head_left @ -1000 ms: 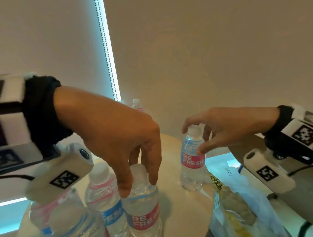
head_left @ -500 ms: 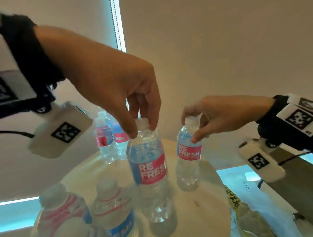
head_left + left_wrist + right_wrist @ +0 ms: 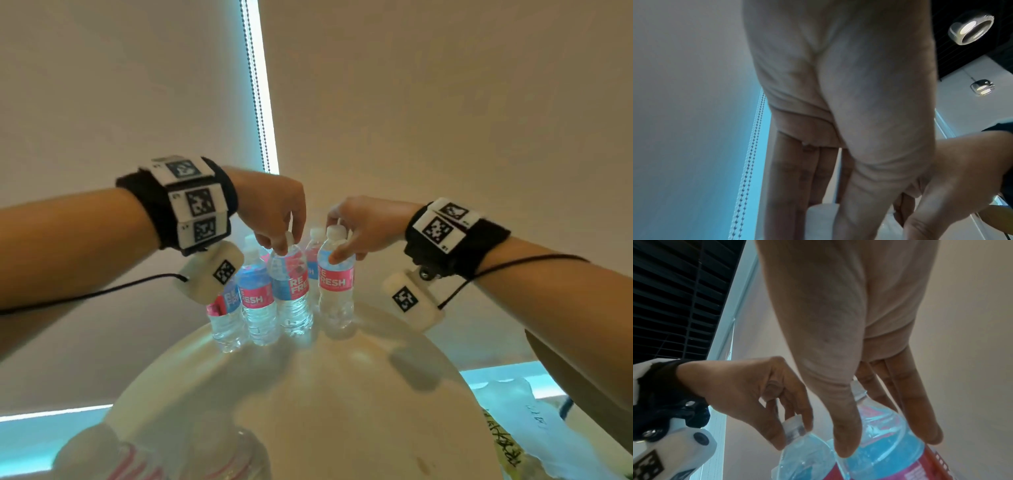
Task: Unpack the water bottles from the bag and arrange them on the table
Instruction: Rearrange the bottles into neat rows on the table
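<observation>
Here your left hand (image 3: 274, 219) pinches one bottle's cap (image 3: 288, 236); right hand (image 3: 363, 226) grips its neighbour bottle (image 3: 335, 281), both standing on the table (image 3: 342, 394).

Black wristbands (image 3: 154, 205), white tagged blocks (image 3: 197, 202), white wrist cameras (image 3: 409, 299), black cables (image 3: 89, 294)

The right hand (image 3: 849, 337) reaches down over a water bottle (image 3: 885, 443), thumb on its near shoulder and fingers (image 3: 916, 410) spread down the far side, the neck showing between them. Just left of the thumb, the left hand (image 3: 748, 391) pinches the white cap (image 3: 794, 424) of a second bottle (image 3: 807, 459), which stands against the first. Both carry blue and pink labels. A black louvred panel (image 3: 674, 296) sits upper left.
</observation>
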